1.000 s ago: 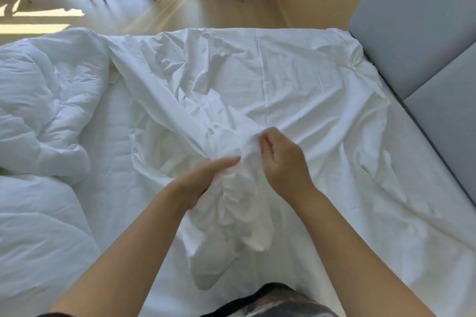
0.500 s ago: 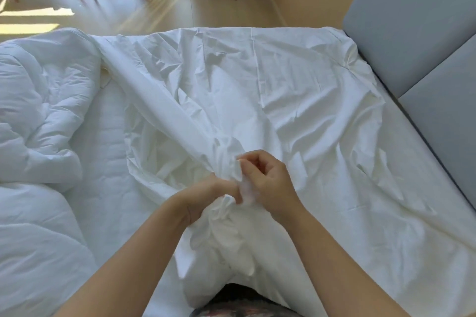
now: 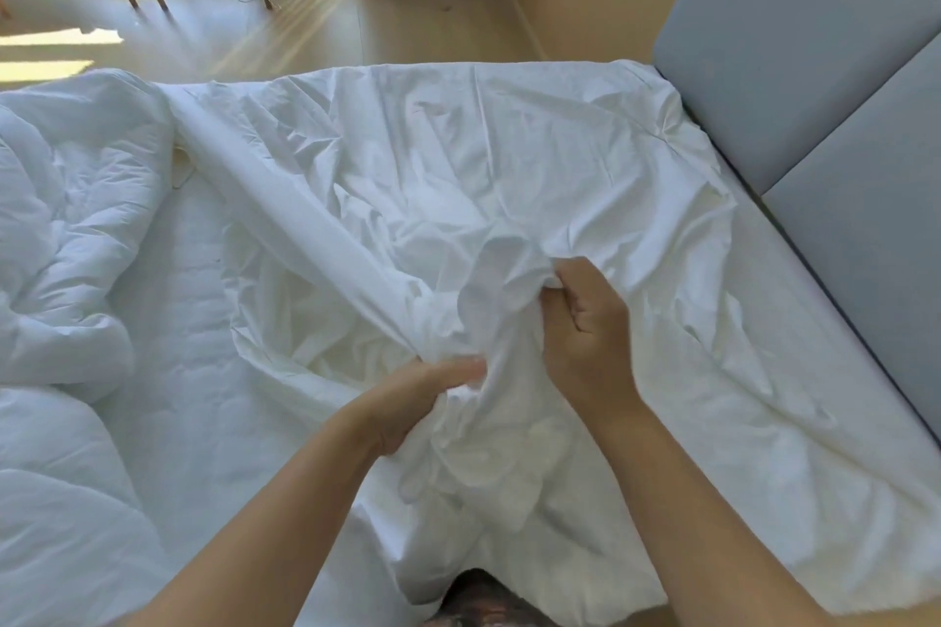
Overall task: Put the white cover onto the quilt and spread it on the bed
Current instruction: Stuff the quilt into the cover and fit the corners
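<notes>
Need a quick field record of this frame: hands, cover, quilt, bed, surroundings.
left hand: grips a bunched fold of the thin white fabric cover
right hand: grips gathered cover cloth, farther from the person than the left hand
cover state: wrinkled, lying over the bed's right part
puffy white quilt: heaped at the left, outside the cover
white quilted mattress: bare between quilt and cover
grey padded headboard panels: along the bed's right edge

Both bare forearms were extended forward. Left hand (image 3: 422,397) was held lower, fingers curled, white cover (image 3: 509,158) gripped under the thumb. Right hand (image 3: 585,326) was held further ahead, fingers clenched on the same cloth.
</notes>
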`<state>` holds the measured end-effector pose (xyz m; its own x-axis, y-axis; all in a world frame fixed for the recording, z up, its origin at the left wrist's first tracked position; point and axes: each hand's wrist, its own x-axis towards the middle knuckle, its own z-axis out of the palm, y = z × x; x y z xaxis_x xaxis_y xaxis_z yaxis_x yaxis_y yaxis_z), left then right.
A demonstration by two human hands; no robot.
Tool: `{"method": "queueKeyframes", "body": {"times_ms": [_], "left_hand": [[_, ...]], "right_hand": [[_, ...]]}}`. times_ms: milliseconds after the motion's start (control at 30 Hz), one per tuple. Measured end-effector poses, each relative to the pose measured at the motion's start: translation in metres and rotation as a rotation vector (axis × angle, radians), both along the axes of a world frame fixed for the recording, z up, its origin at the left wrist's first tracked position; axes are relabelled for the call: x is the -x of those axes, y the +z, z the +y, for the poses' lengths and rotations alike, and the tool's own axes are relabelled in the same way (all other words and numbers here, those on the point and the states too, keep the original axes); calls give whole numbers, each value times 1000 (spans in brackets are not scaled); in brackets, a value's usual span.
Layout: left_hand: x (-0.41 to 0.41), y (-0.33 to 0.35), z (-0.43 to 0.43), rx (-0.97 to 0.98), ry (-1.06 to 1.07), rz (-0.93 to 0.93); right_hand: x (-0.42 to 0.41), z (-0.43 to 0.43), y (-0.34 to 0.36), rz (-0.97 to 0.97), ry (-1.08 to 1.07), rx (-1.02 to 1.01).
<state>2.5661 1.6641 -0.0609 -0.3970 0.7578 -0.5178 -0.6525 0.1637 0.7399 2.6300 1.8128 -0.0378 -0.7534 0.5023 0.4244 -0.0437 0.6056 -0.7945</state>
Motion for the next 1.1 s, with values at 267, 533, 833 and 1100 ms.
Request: {"method": "queueKeyframes", "body": {"times_ms": [267,533,833,1100], "left_hand": [[7,23,27,-129,-45,297],[8,18,28,-38,256,61],[11,23,17,-26,142,70],[12,31,13,-43,9,410]], "right_hand": [[41,-6,24,-227,273,-19],[-14,39,-12,-569,393,592],[-11,10,-17,-200,98,78],[39,-25,35,55,258,-97]]}}
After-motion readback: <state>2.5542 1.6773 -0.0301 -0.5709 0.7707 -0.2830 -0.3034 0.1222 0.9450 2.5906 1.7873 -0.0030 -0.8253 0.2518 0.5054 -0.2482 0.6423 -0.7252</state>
